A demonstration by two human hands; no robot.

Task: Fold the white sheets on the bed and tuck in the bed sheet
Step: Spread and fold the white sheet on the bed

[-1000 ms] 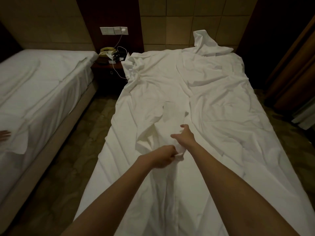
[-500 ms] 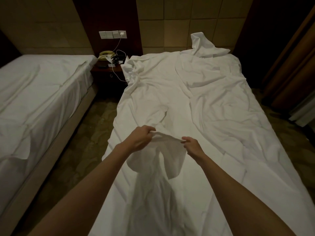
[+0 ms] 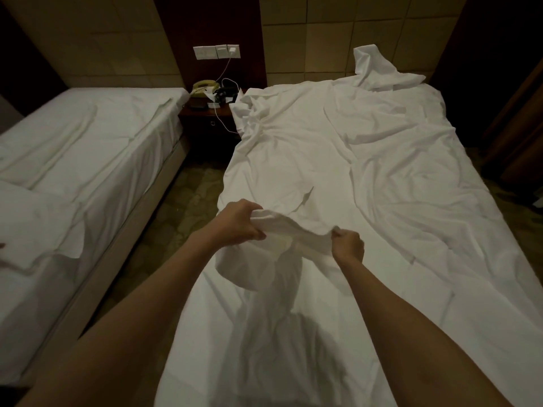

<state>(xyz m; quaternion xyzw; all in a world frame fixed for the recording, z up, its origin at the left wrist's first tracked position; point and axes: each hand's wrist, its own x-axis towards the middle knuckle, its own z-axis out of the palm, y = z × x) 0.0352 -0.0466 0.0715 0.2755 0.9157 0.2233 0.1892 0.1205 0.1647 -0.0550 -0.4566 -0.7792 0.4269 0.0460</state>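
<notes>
The left hand grips the bunched edge of a small white sheet, fingers curled over the fabric. The right hand, at 3 o'clock from the left, pinches the opposite corner. The sheet hangs between them above the rumpled bed sheet. A nightstand stands at 11 o'clock.
</notes>
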